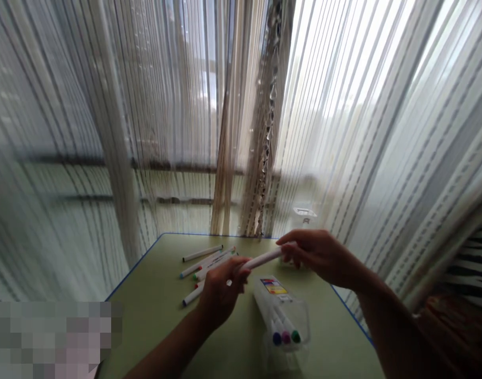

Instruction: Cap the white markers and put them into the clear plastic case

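A white marker [263,258] is held up in the air between both hands. My left hand [222,287] is closed around its lower left end, and my right hand [312,254] pinches the upper right end, so the cap there is hidden. Just below them lies a clear plastic case [264,302] with a coloured label. Inside it are several markers, their blue, purple and green ends [286,337] facing me. To the left of my left hand, several loose white markers [203,263] with coloured ends are spread on the table, some partly covered by that hand.
The green table [146,316] has a blue edge. Behind my right hand stands a clear container [305,212] near the back edge. Sheer striped curtains [177,105] hang beyond the table. At lower left there is a pixelated patch.
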Demonstrator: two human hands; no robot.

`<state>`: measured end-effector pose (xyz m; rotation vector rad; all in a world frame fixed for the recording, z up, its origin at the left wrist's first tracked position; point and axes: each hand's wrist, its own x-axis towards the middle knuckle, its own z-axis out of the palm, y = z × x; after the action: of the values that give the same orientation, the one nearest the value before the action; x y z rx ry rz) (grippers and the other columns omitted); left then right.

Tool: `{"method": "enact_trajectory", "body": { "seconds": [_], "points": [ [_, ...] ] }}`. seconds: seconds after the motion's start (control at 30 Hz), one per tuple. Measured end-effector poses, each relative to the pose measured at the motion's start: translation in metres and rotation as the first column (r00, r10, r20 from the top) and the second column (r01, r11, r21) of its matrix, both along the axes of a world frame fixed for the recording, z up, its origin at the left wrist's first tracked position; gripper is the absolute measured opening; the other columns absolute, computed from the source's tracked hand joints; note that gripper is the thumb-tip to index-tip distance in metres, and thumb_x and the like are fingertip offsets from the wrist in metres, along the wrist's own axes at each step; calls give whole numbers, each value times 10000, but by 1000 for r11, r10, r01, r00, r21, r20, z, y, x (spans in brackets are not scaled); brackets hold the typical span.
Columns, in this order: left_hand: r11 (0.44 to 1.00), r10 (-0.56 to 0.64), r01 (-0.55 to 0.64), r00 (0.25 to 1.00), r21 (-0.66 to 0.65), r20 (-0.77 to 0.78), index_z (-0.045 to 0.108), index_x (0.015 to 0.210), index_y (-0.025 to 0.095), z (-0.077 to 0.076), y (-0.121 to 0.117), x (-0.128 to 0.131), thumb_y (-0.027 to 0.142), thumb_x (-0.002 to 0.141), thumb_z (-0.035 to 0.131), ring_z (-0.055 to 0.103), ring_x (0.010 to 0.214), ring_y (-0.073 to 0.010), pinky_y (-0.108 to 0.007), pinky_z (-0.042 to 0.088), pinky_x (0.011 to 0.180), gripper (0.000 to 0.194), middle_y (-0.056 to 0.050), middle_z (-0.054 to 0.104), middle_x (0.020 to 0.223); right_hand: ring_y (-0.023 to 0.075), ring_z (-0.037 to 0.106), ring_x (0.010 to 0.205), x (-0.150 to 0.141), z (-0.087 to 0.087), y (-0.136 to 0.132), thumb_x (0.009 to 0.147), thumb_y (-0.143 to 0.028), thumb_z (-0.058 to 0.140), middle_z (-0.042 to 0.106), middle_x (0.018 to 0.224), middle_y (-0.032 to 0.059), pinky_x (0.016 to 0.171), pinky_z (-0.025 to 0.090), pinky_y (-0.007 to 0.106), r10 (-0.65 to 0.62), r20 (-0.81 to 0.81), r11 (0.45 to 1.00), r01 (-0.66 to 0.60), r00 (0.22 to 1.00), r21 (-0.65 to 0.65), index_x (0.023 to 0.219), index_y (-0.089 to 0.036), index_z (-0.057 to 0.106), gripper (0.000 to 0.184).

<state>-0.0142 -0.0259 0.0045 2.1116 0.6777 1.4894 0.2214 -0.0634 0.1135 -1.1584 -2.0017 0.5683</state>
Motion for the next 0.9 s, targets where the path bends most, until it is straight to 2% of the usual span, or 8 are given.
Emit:
{"method": "enact_trajectory", "body": {
  "seconds": [0.1, 0.23, 0.33, 0.6, 0.77, 0.9],
  "points": [
    [994, -62, 65, 997, -83, 34, 661, 1044, 140, 2, -6, 3, 369, 995, 468, 509, 431, -90, -183, 397, 469, 303, 49, 526, 511, 93, 587, 503, 4, -13, -7, 903, -438, 642, 694, 667, 49, 455, 457, 187, 20, -156, 999, -27, 988, -42, 950, -108, 707, 340],
    [978, -131, 141, 989, -154, 70, 663, 964, 132, 5, -13, 5, 416, 998, 448, 407, 388, -77, -185, 313, 426, 358, 69, 435, 471, 78, 566, 479, 6, -28, -28, 871, -380, 703, 641, 594, 6, 429, 439, 161, -18, -228, 1000, 13, 974, -25, 999, -119, 730, 292],
    [970, -173, 181, 983, -163, 61, 664, 914, 132, 9, -17, 4, 430, 1002, 432, 388, 384, -78, -190, 295, 419, 388, 64, 431, 459, 85, 605, 506, 7, -35, -44, 867, -358, 715, 687, 664, 29, 440, 464, 160, -43, -267, 999, 46, 963, 4, 1044, -134, 731, 287],
    [974, -222, 222, 975, -42, 4, 659, 871, 141, 15, -25, 6, 415, 1013, 418, 404, 363, -65, -171, 311, 403, 392, 69, 455, 437, 107, 679, 566, 12, -46, -80, 883, -276, 706, 732, 704, 16, 560, 548, 191, -100, -171, 981, 126, 980, 149, 1110, -189, 729, 245],
    [972, -219, 225, 972, 66, -89, 642, 849, 161, 20, -31, 12, 395, 1022, 404, 393, 400, -64, -179, 302, 421, 376, 71, 439, 487, 113, 689, 651, 20, -50, -99, 843, -190, 742, 757, 820, 20, 608, 553, 199, -135, -96, 920, 160, 986, 358, 1092, -233, 741, 252],
    [970, -164, 189, 973, 150, -165, 626, 849, 169, 23, -36, 18, 391, 1024, 399, 440, 471, -89, -206, 341, 473, 363, 44, 490, 554, 133, 722, 760, 24, -51, -113, 847, -119, 716, 763, 913, 55, 671, 582, 212, -88, -74, 878, 113, 993, 465, 1095, -202, 728, 262]
  ]
}}
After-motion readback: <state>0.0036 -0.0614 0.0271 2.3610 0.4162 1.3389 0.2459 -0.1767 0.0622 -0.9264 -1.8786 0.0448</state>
